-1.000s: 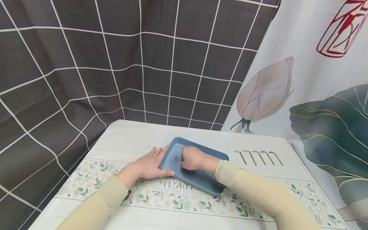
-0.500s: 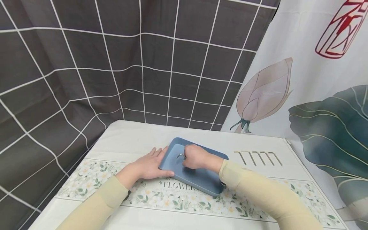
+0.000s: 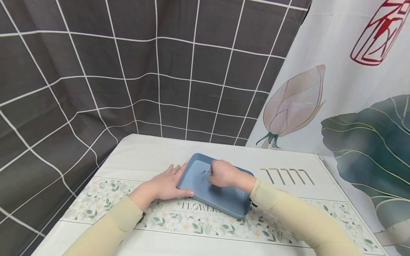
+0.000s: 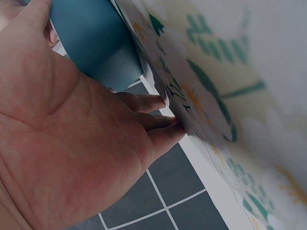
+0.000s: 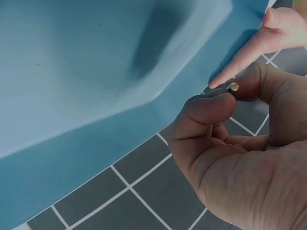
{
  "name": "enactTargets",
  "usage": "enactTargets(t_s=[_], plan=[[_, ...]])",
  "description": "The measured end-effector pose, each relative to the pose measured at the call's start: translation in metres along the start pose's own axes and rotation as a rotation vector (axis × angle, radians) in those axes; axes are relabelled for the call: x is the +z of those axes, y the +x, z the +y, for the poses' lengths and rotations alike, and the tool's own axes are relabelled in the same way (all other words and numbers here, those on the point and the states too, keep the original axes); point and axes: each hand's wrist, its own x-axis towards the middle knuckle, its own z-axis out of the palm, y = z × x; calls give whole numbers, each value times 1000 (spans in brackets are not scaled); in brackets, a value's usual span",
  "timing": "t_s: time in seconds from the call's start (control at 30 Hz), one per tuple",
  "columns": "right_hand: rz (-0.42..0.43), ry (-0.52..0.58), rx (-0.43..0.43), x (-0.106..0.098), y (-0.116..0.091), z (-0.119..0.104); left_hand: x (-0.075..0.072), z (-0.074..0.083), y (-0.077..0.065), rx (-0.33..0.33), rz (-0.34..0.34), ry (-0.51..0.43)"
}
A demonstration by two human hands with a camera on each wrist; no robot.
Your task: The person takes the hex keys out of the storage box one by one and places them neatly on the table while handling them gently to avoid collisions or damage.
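My right hand (image 3: 222, 173) pinches a small metal hex key (image 3: 206, 171) above the blue tray (image 3: 221, 199), its bent end sticking out to the left. In the right wrist view, the key's hexagonal tip (image 5: 234, 86) shows between thumb and curled index finger; the rest is mostly covered. At the tray's left end lies my left hand (image 3: 163, 184), fingers spread on the tablecloth and thumb along the tray's near edge. The left wrist view shows its palm (image 4: 72, 134) beside the tray wall (image 4: 98, 43).
Several L-shaped hex keys (image 3: 280, 176) lie in a row on the white floral tablecloth (image 3: 153, 153), to the right of the tray. A dark curtain with white grid lines (image 3: 173, 89) hangs behind the table, and a white flower-print curtain (image 3: 294, 103) at the right.
My right hand has shifted a little to the right over the tray, carrying the hex key. The left hand, the tray and the row of keys stay where they were.
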Motion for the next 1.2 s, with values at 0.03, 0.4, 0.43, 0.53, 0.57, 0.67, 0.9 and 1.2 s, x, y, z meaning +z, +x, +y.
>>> enactTargets(t_s=[0.03, 0.4, 0.43, 0.53, 0.57, 0.67, 0.9, 1.2], plan=[[2, 3, 5, -1, -1, 1, 0, 0, 0, -1, 1, -1], [35, 12, 65, -6, -8, 14, 1, 0, 0, -1, 6, -2], [37, 12, 66, -7, -9, 15, 1, 0, 0, -1, 6, -2], [41, 9, 65, -8, -12, 18, 1, 1, -1, -2, 7, -4], [43, 7, 65, -9, -13, 19, 1, 1, -1, -2, 7, -3], [48, 5, 72, -11, -15, 21, 1, 0, -1, 0, 10, -1], [69, 15, 99, -16, -18, 26, 2, -1, 0, 9, 18, 8], [67, 23, 129, -17, -21, 34, 1, 0, 0, 13, 11, 0]])
